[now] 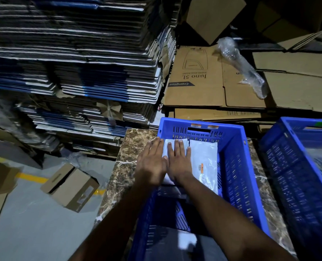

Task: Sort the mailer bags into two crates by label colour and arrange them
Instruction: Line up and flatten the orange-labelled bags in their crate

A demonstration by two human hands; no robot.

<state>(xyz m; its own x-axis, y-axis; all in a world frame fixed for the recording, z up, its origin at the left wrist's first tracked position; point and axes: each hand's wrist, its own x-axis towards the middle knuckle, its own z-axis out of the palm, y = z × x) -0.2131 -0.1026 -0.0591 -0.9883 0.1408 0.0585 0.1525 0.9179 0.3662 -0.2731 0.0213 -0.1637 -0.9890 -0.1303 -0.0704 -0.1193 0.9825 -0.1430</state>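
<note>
Two pale mailer bags lying flat, side by side, at the far end of the nearer blue crate [237, 166], on its floor. Left bag [170, 146] mostly hidden under the hands; right bag [205, 157] uncovered, with an orange label [200, 167] near its middle. Label on the left bag not visible. Probably thin plastic film: light, limp, slick, apt to slide over a neighbour and to buckle if pushed from one edge; contents unknown, so weight only guessed. Best taken by pinching a corner or a short edge, or shifted with flat palms from above. Left hand [152, 162] flat, fingers straight and close together, lying at the bag's left edge next to the crate wall. Right hand [180, 161] flat too, fingers straight and slightly fanned, resting on top of the same bag. Neither curled round anything; both appear to press or smooth. Thumbs touching or nearly so. Second blue crate [297, 166] standing just beside, to the right, both on a marble-patterned table [130, 166]; contents blurred. Stacked flattened cartons [81, 63] behind.
</note>
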